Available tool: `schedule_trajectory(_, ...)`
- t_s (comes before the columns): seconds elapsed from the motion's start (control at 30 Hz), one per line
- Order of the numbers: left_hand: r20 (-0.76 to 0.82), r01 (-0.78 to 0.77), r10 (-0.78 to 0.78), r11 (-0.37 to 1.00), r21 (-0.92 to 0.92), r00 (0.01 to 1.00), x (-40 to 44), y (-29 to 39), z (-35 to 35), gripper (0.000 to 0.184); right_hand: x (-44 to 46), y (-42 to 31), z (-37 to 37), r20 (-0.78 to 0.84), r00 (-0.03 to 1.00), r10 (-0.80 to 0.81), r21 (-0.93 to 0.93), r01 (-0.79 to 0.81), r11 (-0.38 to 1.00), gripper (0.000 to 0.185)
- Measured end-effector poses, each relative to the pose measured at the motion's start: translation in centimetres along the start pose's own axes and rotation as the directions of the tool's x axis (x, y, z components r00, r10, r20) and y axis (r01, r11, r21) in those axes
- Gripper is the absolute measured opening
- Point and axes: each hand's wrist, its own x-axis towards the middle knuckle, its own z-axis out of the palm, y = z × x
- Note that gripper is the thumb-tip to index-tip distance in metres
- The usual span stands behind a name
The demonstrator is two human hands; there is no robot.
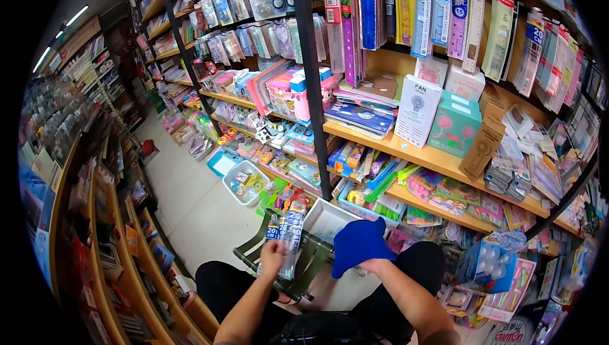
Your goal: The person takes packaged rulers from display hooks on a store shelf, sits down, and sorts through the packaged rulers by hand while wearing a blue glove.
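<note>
A dark green folding stool (317, 255) stands in front of my knees. Clear packs of rulers (292, 243) marked "20" lie over its left part. My left hand (273, 257) is closed with curled fingers at the left ruler pack (272, 225), which sticks out above it. A bright blue cloth (363, 243) hangs from my right hand (378, 265); its fingers are mostly hidden behind the cloth. Just beyond the stool, a white box (327, 218) sits on the floor, partly covered by the cloth.
Shelves (406, 145) ahead hold stationery, a white fan box (417, 111) and a green box (454, 123). Packaged rulers (367, 8) hang above. A white tub (245, 183) of small goods stands on the aisle floor (184, 180). Book shelves (104, 237) run along the left; packaged goods (491, 262) crowd the right.
</note>
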Motion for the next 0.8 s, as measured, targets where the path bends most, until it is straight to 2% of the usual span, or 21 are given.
schedule_trajectory(0.07, 0.222, 0.13, -0.097, 0.982, -0.138, 0.97, -1.7, 3.3, 4.0, 0.007, 0.9, 0.6, -1.4, 0.063, 0.994, 0.09, -0.036, -0.088, 0.995, 0.02)
schedule_trajectory(0.13, 0.386, 0.133, -0.056, 0.975, -0.175, 0.921, -3.7, 5.2, 8.2, 0.005, 5.2, 2.6, -8.7, 0.127, 0.99, 0.066, -0.203, -0.039, 0.978, 0.021)
schedule_trajectory(0.2, 0.479, 0.163, -0.088, 0.979, -0.119, 0.874, -5.7, 7.0, 11.2, 0.006, 3.8, 3.0, -6.1, 0.221, 0.956, 0.193, -0.57, -0.034, 0.821, 0.017)
schedule_trajectory(0.23, 0.49, 0.153, -0.092, 0.985, -0.086, 0.867, -6.3, 7.3, 11.7, 0.006, 3.2, 2.9, -5.6, 0.024, 0.999, -0.028, -0.533, 0.036, 0.846, 0.023)
schedule_trajectory(0.27, 0.498, 0.142, -0.097, 0.988, -0.053, 0.861, -6.7, 7.7, 11.9, 0.006, 2.7, 2.8, -5.2, -0.176, 0.953, -0.246, -0.53, 0.119, 0.84, 0.028)
schedule_trajectory(0.3, 0.509, 0.119, -0.073, 0.991, -0.057, 0.858, -6.8, 7.7, 11.9, 0.006, 2.5, 2.5, -4.7, -0.268, 0.907, -0.325, -0.535, 0.141, 0.833, 0.028)
schedule_trajectory(0.33, 0.516, 0.096, -0.05, 0.993, -0.063, 0.855, -6.7, 7.7, 11.6, 0.006, 2.6, 2.6, -4.7, -0.282, 0.895, -0.345, -0.536, 0.152, 0.831, 0.028)
schedule_trajectory(0.5, 0.57, 0.044, -0.039, 0.999, 0.005, 0.821, -7.0, 7.6, 9.6, 0.006, 2.4, 0.4, -3.7, -0.188, 0.909, -0.372, -0.564, 0.211, 0.799, 0.029)
schedule_trajectory(0.57, 0.591, 0.104, -0.101, 0.994, 0.028, 0.801, -7.4, 7.7, 8.9, 0.006, 2.3, -0.9, -3.0, -0.129, 0.917, -0.378, -0.617, 0.225, 0.755, 0.03)
schedule_trajectory(0.67, 0.605, 0.135, -0.129, 0.99, 0.035, 0.786, -7.7, 8.0, 8.6, 0.006, 2.2, -2.0, -2.0, -0.059, 0.919, -0.39, -0.73, 0.227, 0.645, 0.03)
schedule_trajectory(0.8, 0.599, 0.127, -0.123, 0.991, 0.036, 0.792, -7.7, 7.6, 7.8, 0.005, 2.1, -4.3, -0.8, -0.005, 0.896, -0.444, -0.881, 0.206, 0.426, 0.031)
